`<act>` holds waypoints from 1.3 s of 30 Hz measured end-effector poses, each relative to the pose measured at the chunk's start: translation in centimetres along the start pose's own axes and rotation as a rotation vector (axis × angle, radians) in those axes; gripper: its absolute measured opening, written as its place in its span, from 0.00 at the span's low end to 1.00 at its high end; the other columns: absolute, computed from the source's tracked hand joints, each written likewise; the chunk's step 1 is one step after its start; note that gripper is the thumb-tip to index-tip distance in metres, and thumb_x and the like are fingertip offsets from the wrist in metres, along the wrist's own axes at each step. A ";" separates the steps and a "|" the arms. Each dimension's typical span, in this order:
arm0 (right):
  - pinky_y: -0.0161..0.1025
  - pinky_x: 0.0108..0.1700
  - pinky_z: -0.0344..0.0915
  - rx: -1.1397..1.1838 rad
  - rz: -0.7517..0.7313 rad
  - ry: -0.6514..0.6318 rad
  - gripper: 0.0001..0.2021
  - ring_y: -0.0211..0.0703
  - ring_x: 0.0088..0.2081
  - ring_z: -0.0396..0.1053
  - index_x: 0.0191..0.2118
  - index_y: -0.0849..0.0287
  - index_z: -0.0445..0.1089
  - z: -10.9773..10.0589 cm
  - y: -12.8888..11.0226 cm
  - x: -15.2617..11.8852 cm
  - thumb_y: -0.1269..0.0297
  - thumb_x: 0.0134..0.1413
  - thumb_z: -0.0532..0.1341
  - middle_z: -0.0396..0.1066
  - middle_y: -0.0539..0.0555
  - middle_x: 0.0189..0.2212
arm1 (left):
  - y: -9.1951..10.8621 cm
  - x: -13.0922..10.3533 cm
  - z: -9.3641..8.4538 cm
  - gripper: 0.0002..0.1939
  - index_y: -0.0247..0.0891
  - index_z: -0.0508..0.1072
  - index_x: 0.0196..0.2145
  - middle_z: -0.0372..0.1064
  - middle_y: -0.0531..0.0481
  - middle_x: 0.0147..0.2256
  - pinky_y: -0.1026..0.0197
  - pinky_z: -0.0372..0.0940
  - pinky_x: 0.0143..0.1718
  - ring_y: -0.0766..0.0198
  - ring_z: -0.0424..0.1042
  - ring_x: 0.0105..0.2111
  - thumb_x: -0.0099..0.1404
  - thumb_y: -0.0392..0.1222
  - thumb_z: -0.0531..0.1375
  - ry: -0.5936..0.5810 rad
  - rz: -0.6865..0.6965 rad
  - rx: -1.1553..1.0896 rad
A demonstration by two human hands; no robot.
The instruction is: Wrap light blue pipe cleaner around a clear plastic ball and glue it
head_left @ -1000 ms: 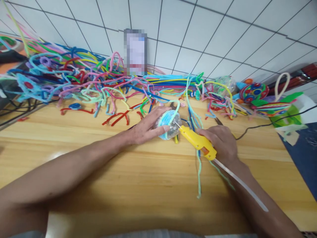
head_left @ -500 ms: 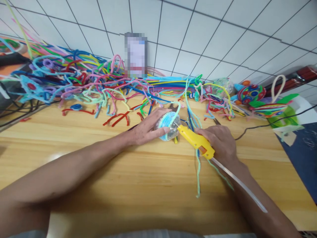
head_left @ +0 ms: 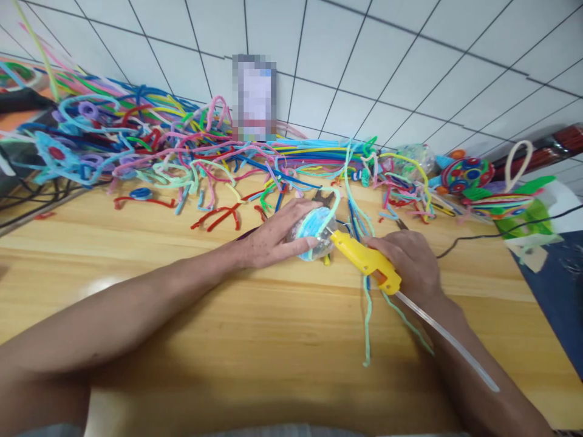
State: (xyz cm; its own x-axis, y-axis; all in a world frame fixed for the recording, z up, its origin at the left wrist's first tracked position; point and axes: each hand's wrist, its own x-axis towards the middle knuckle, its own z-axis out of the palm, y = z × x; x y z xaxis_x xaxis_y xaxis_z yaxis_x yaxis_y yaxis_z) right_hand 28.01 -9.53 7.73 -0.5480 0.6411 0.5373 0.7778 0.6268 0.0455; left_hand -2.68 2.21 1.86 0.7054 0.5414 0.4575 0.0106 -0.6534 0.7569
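Observation:
My left hand [head_left: 277, 240] grips a clear round ball [head_left: 324, 241] partly wrapped in blue and pale green fuzzy stems. One pale green stem [head_left: 336, 197] curls up from its top. My right hand [head_left: 407, 258] is closed around a yellow glue gun [head_left: 367, 261], whose metal tip meets or nearly meets the right side of the ball. A long translucent glue stick [head_left: 449, 340] trails from the back of the gun over my right forearm. Pale green stems [head_left: 367, 321] hang down the table beneath the gun.
Tangled colourful stems [head_left: 150, 139] pile along the tiled wall. A blurred, phone-like object [head_left: 255, 97] leans there. Red stems [head_left: 218, 217] and dark pliers [head_left: 323, 197] lie near the ball. Decorated ornaments [head_left: 467, 173], a black cable [head_left: 460, 237] and a blue mat [head_left: 553, 273] are at right.
The whole view has shifted slightly, so most things appear a little further right. Both hands keep their grip, and the gun tip remains at the ball.

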 end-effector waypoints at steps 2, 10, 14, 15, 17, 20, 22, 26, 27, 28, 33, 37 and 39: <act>0.48 0.43 0.68 -0.007 0.013 0.007 0.18 0.50 0.39 0.76 0.65 0.54 0.72 -0.1 0.0 0.0 0.60 0.75 0.61 0.81 0.55 0.39 | 0.1 0.0 0.0 0.34 0.44 0.63 0.74 0.68 0.39 0.69 0.38 0.58 0.78 0.42 0.64 0.73 0.79 0.61 0.60 0.003 -0.013 -0.006; 0.48 0.42 0.69 0.006 0.022 -0.017 0.17 0.50 0.38 0.76 0.64 0.53 0.72 -0.6 0.1 -0.6 0.65 0.73 0.62 0.81 0.54 0.38 | -0.1 -0.1 -0.1 0.34 0.44 0.61 0.76 0.67 0.38 0.71 0.37 0.54 0.80 0.41 0.63 0.74 0.80 0.59 0.60 0.007 -0.014 -0.008; 0.48 0.43 0.68 -0.009 0.036 -0.006 0.15 0.49 0.38 0.76 0.62 0.54 0.73 -0.3 0.1 -0.3 0.64 0.74 0.61 0.81 0.54 0.38 | -0.1 -0.1 -0.1 0.34 0.44 0.62 0.75 0.66 0.38 0.72 0.37 0.53 0.80 0.42 0.62 0.75 0.80 0.59 0.60 0.015 -0.009 -0.001; 0.48 0.44 0.68 -0.006 0.037 -0.008 0.15 0.49 0.39 0.76 0.62 0.54 0.73 -0.2 0.0 -0.2 0.64 0.75 0.61 0.81 0.54 0.38 | -0.1 -0.1 -0.1 0.34 0.44 0.62 0.75 0.66 0.38 0.71 0.37 0.53 0.80 0.42 0.62 0.75 0.80 0.59 0.60 0.017 -0.004 -0.002; 0.48 0.44 0.68 0.005 0.030 -0.009 0.15 0.49 0.39 0.76 0.62 0.53 0.73 0.0 -0.1 0.0 0.63 0.76 0.60 0.81 0.54 0.39 | 0.0 0.0 0.0 0.33 0.45 0.62 0.75 0.67 0.38 0.71 0.37 0.55 0.79 0.42 0.64 0.73 0.80 0.58 0.60 0.012 0.017 -0.003; 0.48 0.44 0.68 0.001 0.033 0.010 0.14 0.49 0.40 0.77 0.62 0.54 0.72 0.1 -0.3 0.2 0.62 0.77 0.59 0.82 0.54 0.40 | 0.2 0.1 0.0 0.33 0.45 0.61 0.76 0.68 0.37 0.70 0.37 0.61 0.75 0.41 0.66 0.71 0.80 0.56 0.60 0.008 0.039 -0.003; 0.48 0.45 0.69 -0.004 0.038 0.029 0.13 0.49 0.41 0.77 0.60 0.55 0.73 0.1 -0.3 0.1 0.62 0.77 0.58 0.82 0.54 0.40 | 0.2 0.1 0.0 0.33 0.45 0.61 0.76 0.67 0.36 0.70 0.38 0.63 0.74 0.41 0.67 0.71 0.80 0.55 0.61 0.010 0.035 -0.002; 0.47 0.43 0.70 0.006 0.053 0.012 0.12 0.49 0.39 0.77 0.59 0.54 0.74 -0.2 0.0 -0.4 0.60 0.76 0.61 0.81 0.54 0.39 | 0.1 0.0 0.0 0.33 0.44 0.61 0.75 0.67 0.36 0.69 0.37 0.60 0.76 0.42 0.67 0.71 0.80 0.56 0.60 0.020 0.028 0.001; 0.47 0.43 0.70 0.006 0.060 0.006 0.12 0.49 0.39 0.77 0.59 0.54 0.74 -0.2 0.1 -0.5 0.60 0.76 0.61 0.81 0.54 0.39 | 0.1 0.0 0.1 0.33 0.44 0.61 0.75 0.68 0.37 0.69 0.37 0.59 0.76 0.42 0.66 0.71 0.80 0.57 0.60 0.020 0.027 0.002; 0.48 0.43 0.70 0.007 0.066 0.003 0.12 0.49 0.39 0.78 0.59 0.54 0.74 -0.2 0.2 -0.6 0.60 0.75 0.62 0.81 0.54 0.40 | 0.1 0.0 0.1 0.33 0.44 0.61 0.75 0.68 0.37 0.69 0.37 0.58 0.77 0.42 0.66 0.72 0.80 0.57 0.60 0.020 0.027 0.003; 0.47 0.42 0.70 0.036 0.038 0.001 0.13 0.48 0.37 0.77 0.60 0.53 0.72 0.1 0.2 -0.3 0.61 0.76 0.60 0.81 0.53 0.37 | 0.1 0.0 0.0 0.33 0.45 0.61 0.75 0.68 0.38 0.69 0.36 0.58 0.78 0.42 0.65 0.72 0.80 0.57 0.60 0.016 0.021 0.015; 0.48 0.44 0.71 0.057 0.044 0.013 0.14 0.49 0.39 0.78 0.61 0.55 0.73 0.1 -0.2 -0.1 0.62 0.76 0.60 0.82 0.54 0.40 | 0.1 0.0 0.0 0.33 0.46 0.60 0.76 0.67 0.38 0.70 0.36 0.60 0.77 0.43 0.67 0.71 0.80 0.57 0.60 0.018 0.030 0.011; 0.48 0.44 0.71 0.040 0.070 0.020 0.13 0.50 0.40 0.77 0.60 0.55 0.74 0.0 -0.2 -0.3 0.62 0.75 0.62 0.82 0.55 0.39 | 0.1 0.0 0.0 0.33 0.46 0.60 0.76 0.67 0.38 0.70 0.36 0.61 0.76 0.43 0.67 0.71 0.80 0.57 0.60 0.011 0.026 0.012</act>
State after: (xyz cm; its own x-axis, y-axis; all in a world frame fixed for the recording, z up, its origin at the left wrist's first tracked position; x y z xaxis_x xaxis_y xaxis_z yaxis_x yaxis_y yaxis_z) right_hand 28.03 -9.84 7.59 -0.4865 0.6751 0.5545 0.8006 0.5986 -0.0264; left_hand -2.67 2.16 1.97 0.6978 0.5299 0.4820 0.0010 -0.6736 0.7391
